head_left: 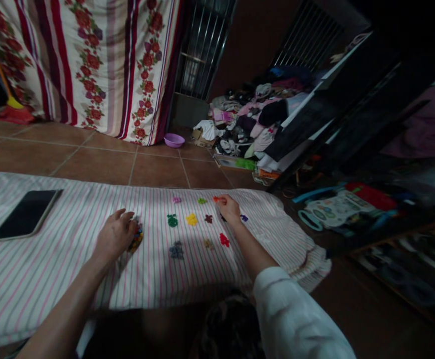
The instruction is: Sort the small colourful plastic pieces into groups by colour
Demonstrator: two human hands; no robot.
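Striped cloth (142, 279) looks soft; a dragging forearm could rumple it and mix the piles. Red pieces (224, 240), right of centre, sit just beside the right forearm (253, 249): knock risk. Left hand (117, 232), centre left, loosely bent, partly hides the mixed pile (137, 239); can't tell if it's gripping any. Dark pieces (223, 218) mostly hidden by right wrist. Right hand (230, 208), fingertips near together at orange pieces (216, 199), just above and right of centre; hold unclear.

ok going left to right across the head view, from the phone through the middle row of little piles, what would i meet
phone, left hand, dark green pile, yellow pile, brown pile, right hand, blue pile
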